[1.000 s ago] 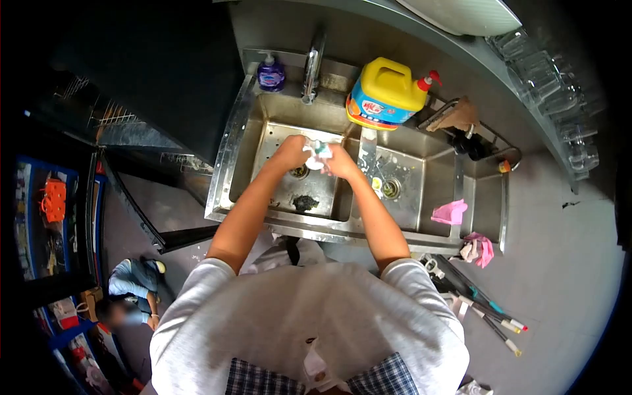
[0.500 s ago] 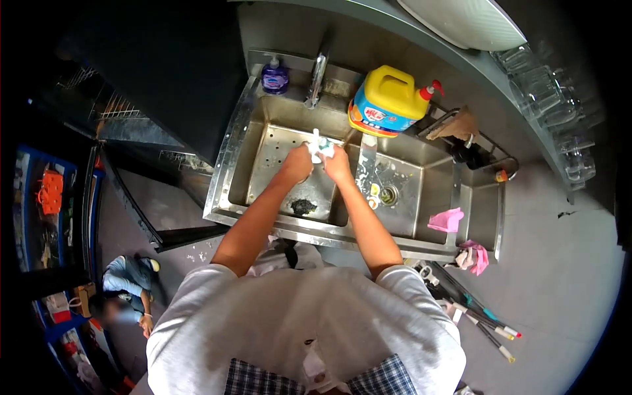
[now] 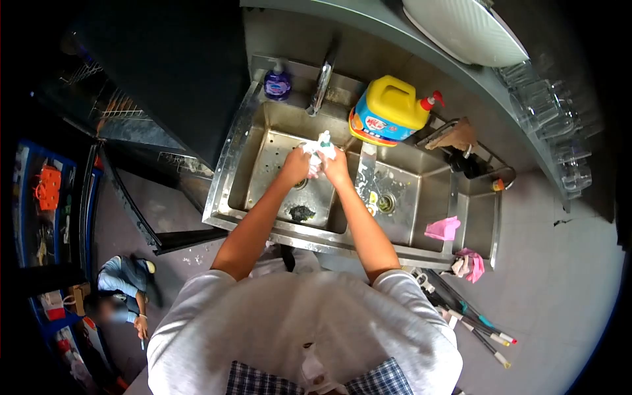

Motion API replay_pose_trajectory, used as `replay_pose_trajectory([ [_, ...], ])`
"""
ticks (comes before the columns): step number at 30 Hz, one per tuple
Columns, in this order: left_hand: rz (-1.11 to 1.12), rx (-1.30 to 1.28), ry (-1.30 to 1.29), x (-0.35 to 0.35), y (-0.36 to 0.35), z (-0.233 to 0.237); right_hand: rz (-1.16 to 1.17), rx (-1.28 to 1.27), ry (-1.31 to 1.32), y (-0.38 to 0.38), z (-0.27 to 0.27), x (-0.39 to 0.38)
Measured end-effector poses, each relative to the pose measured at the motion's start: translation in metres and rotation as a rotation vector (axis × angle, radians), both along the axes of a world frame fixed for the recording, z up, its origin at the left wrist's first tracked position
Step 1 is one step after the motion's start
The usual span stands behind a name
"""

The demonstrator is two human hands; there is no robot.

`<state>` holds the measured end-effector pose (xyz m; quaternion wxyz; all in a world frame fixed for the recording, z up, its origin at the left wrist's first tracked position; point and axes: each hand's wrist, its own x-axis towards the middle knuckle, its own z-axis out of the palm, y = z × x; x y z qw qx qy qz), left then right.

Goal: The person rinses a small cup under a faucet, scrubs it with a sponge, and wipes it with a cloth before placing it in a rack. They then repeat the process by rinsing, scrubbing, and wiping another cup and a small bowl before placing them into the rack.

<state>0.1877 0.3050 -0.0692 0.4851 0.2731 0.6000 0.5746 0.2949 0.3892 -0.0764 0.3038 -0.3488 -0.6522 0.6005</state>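
Over the left basin of the steel sink (image 3: 224,191), my left hand (image 3: 296,164) and my right hand (image 3: 334,167) are close together. Between them both sets of fingers are closed on a white, cloth-like bundle with a green patch (image 3: 324,139); its exact kind is too small to make out. Above it stands the metal faucet (image 3: 320,89). Below my hands, a dark scrubbing pad (image 3: 302,212) lies on the basin floor near the front wall.
A yellow detergent jug (image 3: 388,110) and a purple soap bottle (image 3: 277,83) stand behind the basins. Pink gloves (image 3: 442,228) lie at the right basin. Glasses (image 3: 540,105) line a shelf on the right. A person (image 3: 125,283) crouches at lower left.
Both hands remain on the white bundle, which now sits bunched between them with its green patch at the top. The whole view has shifted slightly.
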Motion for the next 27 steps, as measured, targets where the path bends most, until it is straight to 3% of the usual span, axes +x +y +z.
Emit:
replay_pose_trajectory([
  [2,0.09,-0.024,-0.011,0.008,-0.006,0.012,0.058,0.003,-0.009,-0.002,0.006,0.001],
  [6,0.213,-0.128,0.058,0.014,-0.009,0.022,-0.068,-0.018,-0.016,-0.006,-0.003,0.001],
  [8,0.223,-0.166,0.101,0.018,-0.009,0.019,-0.202,-0.219,0.073,-0.003,-0.014,0.004],
  [9,0.227,-0.145,0.217,0.018,-0.01,0.016,-0.277,-0.323,0.119,-0.004,-0.022,0.007],
  [10,0.229,-0.125,0.331,0.019,-0.012,0.013,-0.302,-0.506,0.178,-0.012,0.009,0.011],
  [11,0.233,-0.102,0.442,0.021,-0.015,0.011,-0.306,-0.52,0.183,-0.007,0.0,0.014],
  [14,0.025,-0.222,0.493,0.018,-0.014,0.0,-0.246,-0.24,-0.007,0.001,-0.009,0.013],
  [16,0.041,-0.242,0.76,0.024,-0.011,-0.011,-0.125,-0.178,-0.121,0.001,-0.02,0.006],
  [17,0.046,-0.26,0.899,0.025,-0.012,-0.013,-0.135,-0.222,-0.045,-0.002,-0.019,0.003],
  [19,0.055,-0.248,0.901,0.023,-0.015,-0.006,-0.164,-0.319,0.104,-0.011,-0.02,-0.002],
  [21,-0.014,-0.321,0.951,0.028,-0.018,0.008,-0.26,-0.352,0.088,-0.012,-0.021,-0.002],
  [22,-0.082,-0.35,0.978,0.031,-0.019,0.017,-0.322,-0.347,0.069,-0.013,-0.018,-0.005],
  [27,0.0,-0.285,0.862,0.038,-0.014,0.005,-0.514,-0.181,0.074,-0.002,-0.012,-0.017],
])
